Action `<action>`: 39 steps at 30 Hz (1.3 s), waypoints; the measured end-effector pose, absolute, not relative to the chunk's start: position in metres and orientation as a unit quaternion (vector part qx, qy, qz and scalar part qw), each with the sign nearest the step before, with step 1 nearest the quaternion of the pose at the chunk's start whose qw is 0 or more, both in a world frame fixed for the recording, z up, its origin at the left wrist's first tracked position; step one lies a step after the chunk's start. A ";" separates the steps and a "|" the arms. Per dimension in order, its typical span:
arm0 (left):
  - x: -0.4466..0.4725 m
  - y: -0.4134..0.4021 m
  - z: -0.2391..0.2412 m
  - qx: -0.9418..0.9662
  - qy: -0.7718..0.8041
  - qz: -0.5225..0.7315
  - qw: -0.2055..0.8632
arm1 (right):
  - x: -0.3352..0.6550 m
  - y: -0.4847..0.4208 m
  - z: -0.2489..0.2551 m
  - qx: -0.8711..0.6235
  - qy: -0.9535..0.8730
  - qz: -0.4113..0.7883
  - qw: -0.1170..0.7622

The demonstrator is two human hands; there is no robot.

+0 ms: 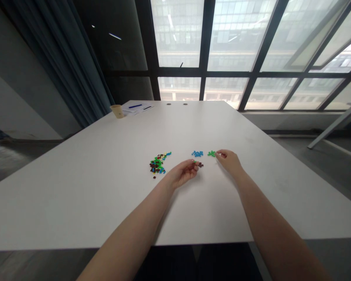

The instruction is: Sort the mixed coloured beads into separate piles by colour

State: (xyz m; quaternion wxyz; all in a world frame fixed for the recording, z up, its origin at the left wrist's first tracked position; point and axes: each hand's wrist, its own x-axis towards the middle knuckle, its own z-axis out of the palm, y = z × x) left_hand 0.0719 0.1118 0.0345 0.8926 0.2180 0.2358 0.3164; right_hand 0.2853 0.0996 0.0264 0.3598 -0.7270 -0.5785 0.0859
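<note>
A mixed heap of small coloured pieces [158, 164] lies on the white table [105, 164]. To its right sit a small blue group [197, 153], a small green group [211, 153] and a few dark red pieces [200, 165]. My left hand [185, 172] rests palm up by the dark red pieces, fingers curled round something small, with a bit of green at the fingertips. My right hand [228, 160] pinches at the edge of the green group, fingertips touching it.
A paper cup [117, 111] stands at the far left corner beside papers with a blue pen [135, 106]. Behind the table are dark-framed windows and a curtain. A white table leg [333, 127] shows at right.
</note>
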 end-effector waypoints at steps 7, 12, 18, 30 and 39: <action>0.071 0.113 0.029 0.242 0.191 0.318 0.897 | 0.286 0.100 0.025 -0.730 -0.576 0.094 0.356; 0.071 0.113 0.029 0.253 0.194 0.309 0.896 | 0.285 0.099 0.027 -0.713 -0.591 0.080 0.369; 0.072 0.112 0.029 0.270 0.203 0.300 0.892 | 0.261 0.087 0.043 -0.556 -0.687 0.051 0.466; 0.074 0.116 0.020 0.326 0.210 0.299 0.872 | 0.228 0.073 0.050 -0.444 -0.775 0.058 0.445; 0.075 0.119 0.022 0.296 0.278 0.327 0.853 | 0.273 0.093 0.037 -0.585 -0.682 0.015 0.439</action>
